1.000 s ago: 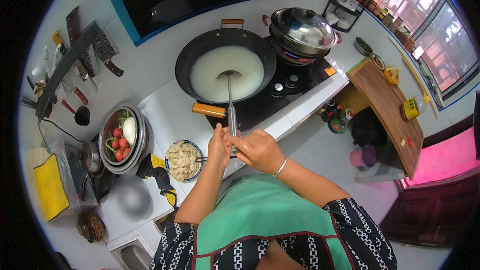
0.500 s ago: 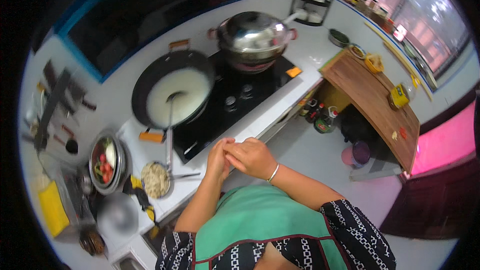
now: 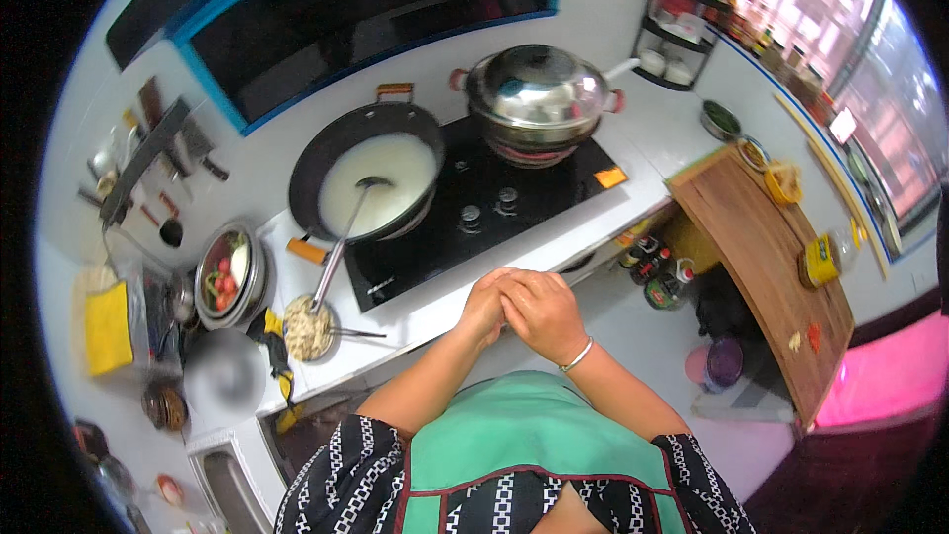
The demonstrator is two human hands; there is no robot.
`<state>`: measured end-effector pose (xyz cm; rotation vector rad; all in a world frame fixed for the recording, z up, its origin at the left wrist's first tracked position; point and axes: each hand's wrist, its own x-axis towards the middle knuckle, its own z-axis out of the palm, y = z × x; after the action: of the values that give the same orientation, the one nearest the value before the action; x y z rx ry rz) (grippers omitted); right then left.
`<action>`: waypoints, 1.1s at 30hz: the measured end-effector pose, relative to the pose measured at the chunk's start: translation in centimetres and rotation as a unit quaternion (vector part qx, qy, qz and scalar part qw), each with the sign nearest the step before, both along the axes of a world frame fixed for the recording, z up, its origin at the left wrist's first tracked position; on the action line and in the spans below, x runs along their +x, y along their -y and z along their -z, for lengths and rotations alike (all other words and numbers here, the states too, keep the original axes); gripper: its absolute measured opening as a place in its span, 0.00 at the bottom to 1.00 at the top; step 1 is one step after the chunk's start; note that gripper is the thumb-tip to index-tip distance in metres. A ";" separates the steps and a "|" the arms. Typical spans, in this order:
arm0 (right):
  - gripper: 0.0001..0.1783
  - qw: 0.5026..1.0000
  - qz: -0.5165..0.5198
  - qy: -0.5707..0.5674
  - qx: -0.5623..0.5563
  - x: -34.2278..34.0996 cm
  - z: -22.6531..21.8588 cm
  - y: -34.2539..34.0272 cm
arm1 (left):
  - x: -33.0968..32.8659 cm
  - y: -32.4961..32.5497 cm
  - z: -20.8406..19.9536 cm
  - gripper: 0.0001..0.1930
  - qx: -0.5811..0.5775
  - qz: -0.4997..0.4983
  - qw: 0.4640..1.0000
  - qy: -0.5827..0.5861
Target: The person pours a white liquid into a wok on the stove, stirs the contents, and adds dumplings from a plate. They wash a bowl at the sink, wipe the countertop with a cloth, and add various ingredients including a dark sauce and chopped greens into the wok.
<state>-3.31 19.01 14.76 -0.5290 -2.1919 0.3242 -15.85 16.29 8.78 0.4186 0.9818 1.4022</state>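
Observation:
My left hand (image 3: pixel 482 305) and my right hand (image 3: pixel 544 314) are clasped together in front of the counter edge, the right laid over the left. Both are closed; no object shows in them, though the space between the palms is hidden. A silver bangle (image 3: pixel 577 354) circles my right wrist. Beyond them, on the black cooktop (image 3: pixel 415 272), a wok (image 3: pixel 306 163) holds milky white liquid (image 3: pixel 371 163), and a long-handled ladle (image 3: pixel 348 227) rests in it. Left of my hands stands a bowl of pale, crumbly food (image 3: pixel 306 328) with chopsticks (image 3: pixel 358 333) across its rim.
A lidded steel pot (image 3: pixel 539 94) occupies the right burner. Stacked metal bowls (image 3: pixel 255 282) with red and green vegetables stand at left, below wall-hung knives (image 3: pixel 183 143). To the right, a wooden board (image 3: pixel 732 232) carries an oil bottle (image 3: pixel 825 259); bottles (image 3: pixel 664 282) stand underneath.
The view has shifted, so the counter items appear moved. My hands remain clasped, with the right now covering more of the left.

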 end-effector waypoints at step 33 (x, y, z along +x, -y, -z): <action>0.08 0.989 -0.038 0.111 0.087 -26.3 -0.3 10.5 | -23.0 8.4 3.4 0.14 0.052 -0.002 0.995 0.090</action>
<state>-29.65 8.51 15.09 -0.4014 -2.4324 0.1143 -38.83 7.86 5.37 0.3595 0.7655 1.4722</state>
